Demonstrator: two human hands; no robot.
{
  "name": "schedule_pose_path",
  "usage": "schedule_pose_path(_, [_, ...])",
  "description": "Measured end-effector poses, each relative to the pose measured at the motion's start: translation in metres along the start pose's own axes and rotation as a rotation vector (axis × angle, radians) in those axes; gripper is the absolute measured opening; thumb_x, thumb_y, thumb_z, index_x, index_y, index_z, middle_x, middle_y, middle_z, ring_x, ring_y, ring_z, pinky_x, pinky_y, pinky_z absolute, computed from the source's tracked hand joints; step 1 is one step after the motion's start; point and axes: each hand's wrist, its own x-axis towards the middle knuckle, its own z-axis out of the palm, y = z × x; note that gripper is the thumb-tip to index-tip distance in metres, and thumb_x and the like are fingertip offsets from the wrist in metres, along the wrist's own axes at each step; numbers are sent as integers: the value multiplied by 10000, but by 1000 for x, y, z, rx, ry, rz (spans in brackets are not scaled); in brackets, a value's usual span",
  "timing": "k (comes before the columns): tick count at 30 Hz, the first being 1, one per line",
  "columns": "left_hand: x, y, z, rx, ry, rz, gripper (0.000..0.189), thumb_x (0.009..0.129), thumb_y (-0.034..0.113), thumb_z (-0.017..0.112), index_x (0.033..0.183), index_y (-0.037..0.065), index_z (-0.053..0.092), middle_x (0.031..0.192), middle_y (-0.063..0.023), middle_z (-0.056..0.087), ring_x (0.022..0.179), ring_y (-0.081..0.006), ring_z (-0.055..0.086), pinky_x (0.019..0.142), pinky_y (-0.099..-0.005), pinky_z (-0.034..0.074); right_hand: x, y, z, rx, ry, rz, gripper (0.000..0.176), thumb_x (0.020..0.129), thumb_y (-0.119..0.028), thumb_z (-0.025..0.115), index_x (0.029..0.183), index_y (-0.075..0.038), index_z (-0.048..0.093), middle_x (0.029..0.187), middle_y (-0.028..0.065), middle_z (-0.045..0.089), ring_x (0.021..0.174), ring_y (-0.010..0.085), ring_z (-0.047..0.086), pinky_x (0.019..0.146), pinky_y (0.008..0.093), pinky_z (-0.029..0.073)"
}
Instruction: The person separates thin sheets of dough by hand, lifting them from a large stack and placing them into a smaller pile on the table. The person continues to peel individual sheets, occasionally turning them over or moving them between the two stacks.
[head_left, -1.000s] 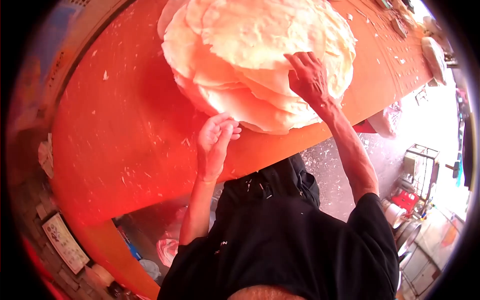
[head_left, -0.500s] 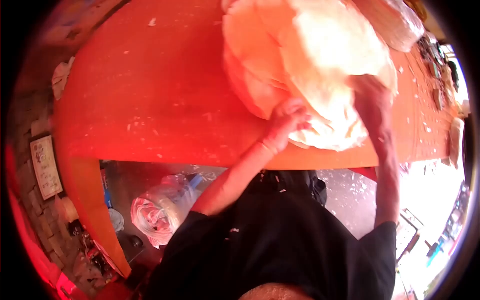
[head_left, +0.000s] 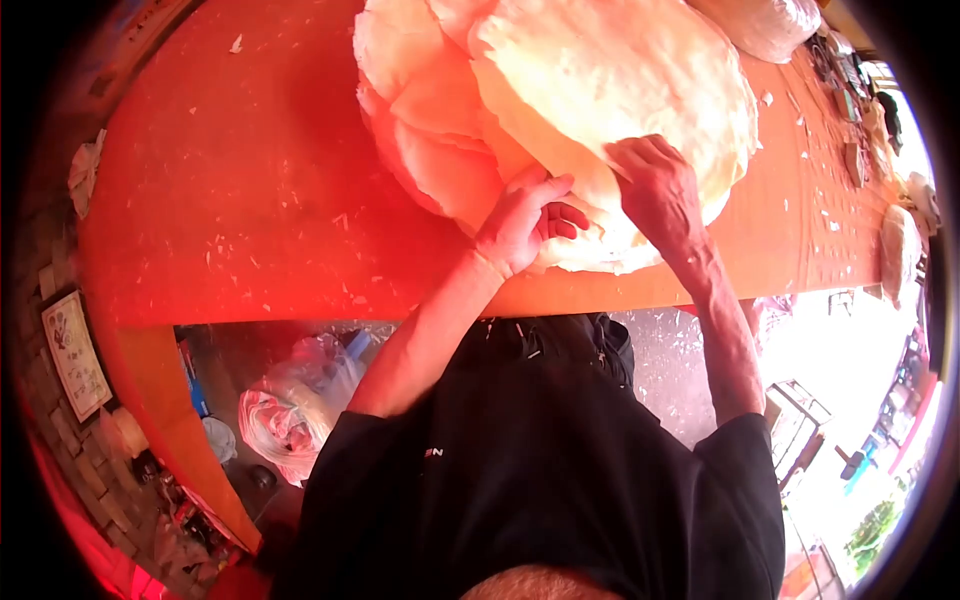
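A broad, round pile of thin, pale, ragged-edged sheets [head_left: 620, 85] lies in front of me; what they are made of I cannot make out. My right hand [head_left: 655, 185] is closed, its fingertips pinching the top sheet near the pile's front. Beside it, my left hand [head_left: 525, 225] rests at the front-left edge, thumb stretched out and fingers loosely curled, with nothing visible in it. Between the two hands the sheet's edge bends up a little. On the left of the pile, several layers overlap in folds.
The orange-red table [head_left: 250, 200] is dotted with small pale scraps. A plastic-wrapped bundle [head_left: 770, 25] sits at the far right, with assorted items along the right edge. Below the table lies a bagged roll [head_left: 290, 415]. A framed sheet [head_left: 77, 355] is at left.
The view has shifted, so the pile appears further left. My right hand has moved left across the pile, closer to my left hand, and now pinches the top sheet.
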Motion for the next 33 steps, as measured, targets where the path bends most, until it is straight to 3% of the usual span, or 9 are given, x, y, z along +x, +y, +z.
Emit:
schedule_pose_path(6, [7,8,-3,-61,-37,-15,97,905,122,567,983,70,543,896,-90,641,640,-198,626,461,-251,409,-28,-12,7,44,-131,-22,466,759,-191,693,1184,-27,595,1242,180,562,1202,372,499,966,464,423])
schedule_pose_path(11, [8,8,13,-13,-58,107,266,912,133,568,1154,28,541,988,-127,661,685,-170,619,503,-237,437,-13,26,13,-130,-18,52,296,734,-26,614,1018,-85,669,1040,113,674,952,309,645,792,402,522])
schedule_pose_path(17, [-39,6,-11,247,179,116,301,936,181,580,1177,4,535,995,-138,662,723,-117,607,585,-210,465,44,-9,-114,-301,183,224,221,769,-26,561,916,-119,699,893,81,703,804,273,668,706,368,557])
schedule_pose_path(19, [-48,3,-17,302,270,137,299,946,178,577,1176,-5,530,981,-115,662,749,-130,626,608,-216,487,35,-13,-108,-246,199,-25,230,765,-9,548,900,-115,702,867,81,701,783,272,670,680,369,556])
schedule_pose_path(23, [-52,0,-16,284,324,270,273,938,113,574,1174,-14,526,988,-117,659,827,-186,670,654,-245,535,10,3,-37,-221,-41,53,204,723,7,560,860,-99,668,788,63,674,677,255,647,610,358,528])
schedule_pose_path(25, [-50,14,-10,320,298,353,272,939,117,573,1171,-17,527,991,-122,658,827,-192,670,655,-249,535,16,28,-31,-316,-399,287,113,861,-149,637,908,-83,716,765,174,670,695,326,664,593,401,517])
schedule_pose_path(30, [-6,59,-5,240,215,376,287,937,125,574,1175,-27,522,996,-133,651,903,-238,660,792,-337,536,112,49,-147,-446,173,89,293,916,-302,592,860,-35,698,742,199,659,665,344,662,579,435,508])
schedule_pose_path(32, [20,75,-7,211,216,369,280,933,113,568,1157,-47,518,997,-144,638,940,-264,652,854,-371,528,140,21,-181,-804,545,112,236,825,-232,682,964,-41,674,950,235,637,854,336,612,797,421,472])
schedule_pose_path(33, [29,83,-10,205,240,386,254,931,102,562,1126,-55,522,996,-149,629,946,-274,651,866,-374,531,141,-9,-181,-710,627,16,219,829,-233,673,918,-33,672,888,230,636,822,343,610,772,430,472])
